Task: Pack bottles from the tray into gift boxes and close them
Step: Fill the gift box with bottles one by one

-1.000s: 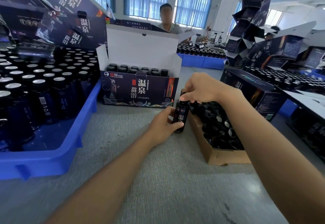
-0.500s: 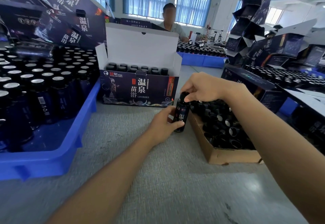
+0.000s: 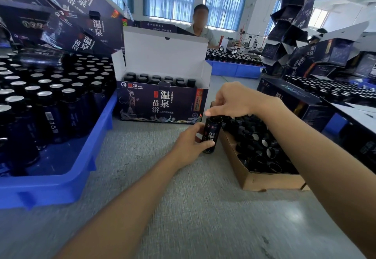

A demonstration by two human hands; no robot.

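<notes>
A dark labelled bottle (image 3: 211, 134) stands upright on the grey table beside a cardboard box. My left hand (image 3: 188, 144) grips its body from the left. My right hand (image 3: 234, 100) is above it, fingers curled on the black cap at the bottle's top. Behind stands an open dark gift box (image 3: 162, 104), white lid up, with several black-capped bottles inside. At the left a blue tray (image 3: 67, 173) holds several dark bottles with silver tops.
A brown cardboard box (image 3: 262, 179) of loose black caps sits at the right. Dark gift boxes are stacked behind the tray and at the right. A person sits across the table behind another blue tray (image 3: 234, 70) of bottles.
My right hand has lifted slightly over the bottle's top, so more of the cap shows. The left hand keeps the same hold on the bottle.
</notes>
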